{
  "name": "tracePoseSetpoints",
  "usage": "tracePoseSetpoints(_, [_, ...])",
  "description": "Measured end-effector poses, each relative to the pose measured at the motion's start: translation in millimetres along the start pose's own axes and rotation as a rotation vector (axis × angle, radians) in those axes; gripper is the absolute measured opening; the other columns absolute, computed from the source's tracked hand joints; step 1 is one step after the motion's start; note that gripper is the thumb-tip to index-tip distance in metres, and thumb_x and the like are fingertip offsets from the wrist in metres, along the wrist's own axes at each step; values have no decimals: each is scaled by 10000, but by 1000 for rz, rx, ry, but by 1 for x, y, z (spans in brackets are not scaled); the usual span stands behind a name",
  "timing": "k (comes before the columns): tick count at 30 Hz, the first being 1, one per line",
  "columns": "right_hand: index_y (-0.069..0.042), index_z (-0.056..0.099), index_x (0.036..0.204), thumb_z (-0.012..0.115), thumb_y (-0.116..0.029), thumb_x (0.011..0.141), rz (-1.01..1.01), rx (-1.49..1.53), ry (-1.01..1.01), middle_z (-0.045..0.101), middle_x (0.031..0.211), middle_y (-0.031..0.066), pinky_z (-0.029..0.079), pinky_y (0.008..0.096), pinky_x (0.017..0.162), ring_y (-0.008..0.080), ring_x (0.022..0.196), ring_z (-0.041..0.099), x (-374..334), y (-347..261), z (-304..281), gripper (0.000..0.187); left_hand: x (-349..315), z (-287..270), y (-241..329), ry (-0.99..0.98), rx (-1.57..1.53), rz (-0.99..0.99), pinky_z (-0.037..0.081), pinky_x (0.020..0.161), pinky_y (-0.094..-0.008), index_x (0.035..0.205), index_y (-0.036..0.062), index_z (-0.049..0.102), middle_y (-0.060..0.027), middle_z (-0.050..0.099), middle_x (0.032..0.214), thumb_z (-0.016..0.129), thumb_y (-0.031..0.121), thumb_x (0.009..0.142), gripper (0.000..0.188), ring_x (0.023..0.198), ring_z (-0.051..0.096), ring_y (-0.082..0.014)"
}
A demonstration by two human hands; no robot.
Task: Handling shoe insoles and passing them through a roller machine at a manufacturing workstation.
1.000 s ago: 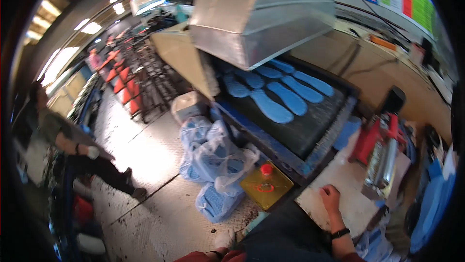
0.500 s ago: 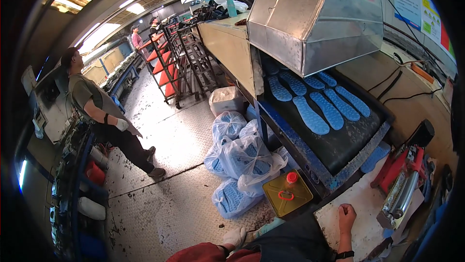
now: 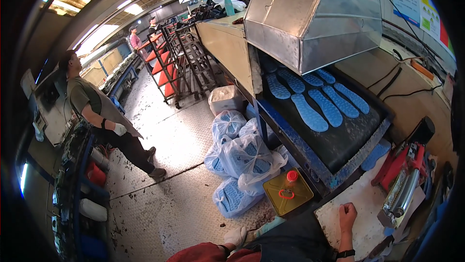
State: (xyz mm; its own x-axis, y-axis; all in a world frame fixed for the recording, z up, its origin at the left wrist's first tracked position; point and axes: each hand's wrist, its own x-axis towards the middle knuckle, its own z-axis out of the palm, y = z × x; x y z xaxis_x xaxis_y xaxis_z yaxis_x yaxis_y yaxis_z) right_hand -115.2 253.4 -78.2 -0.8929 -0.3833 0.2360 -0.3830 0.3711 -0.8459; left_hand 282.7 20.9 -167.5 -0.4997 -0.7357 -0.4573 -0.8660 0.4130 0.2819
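Note:
My right hand (image 3: 347,217), bare and with a dark band at the wrist, rests as a loose fist on a white worktop (image 3: 334,199); nothing shows in its curled fingers. Low in the middle, my left hand (image 3: 235,236) wears a white glove and lies close to my lap, beside a teal piece of cloth (image 3: 270,225). Its fingers are too hidden to read. Ahead, several light-blue shoe soles (image 3: 309,112) lie in rows on a black conveyor belt (image 3: 334,153), partly under a metal hood (image 3: 276,24). Neither hand touches them.
A yellow can (image 3: 301,199) with a red cap stands left of the worktop. Beyond it are clear bags (image 3: 247,155) of blue soles. A red device with a silver roller (image 3: 406,196) sits at right. At left stands a co-worker (image 3: 87,97); rack trolleys (image 3: 167,75) are farther off.
The view has shifted very slightly. Both my hands stay where they were, and the co-worker at the left has moved their head a little.

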Motion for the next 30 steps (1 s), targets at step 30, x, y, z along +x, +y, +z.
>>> tracePoseSetpoints(30, [-40,520,728,662,-22,730,-117,-49,38,497,634,37,425,283,557,126,578,460,-3,17,7,143,5,-1,-9,-54,257,191,492,816,-477,1108,86,612,-207,644,1079,350,385,939,432,972,621,-401])
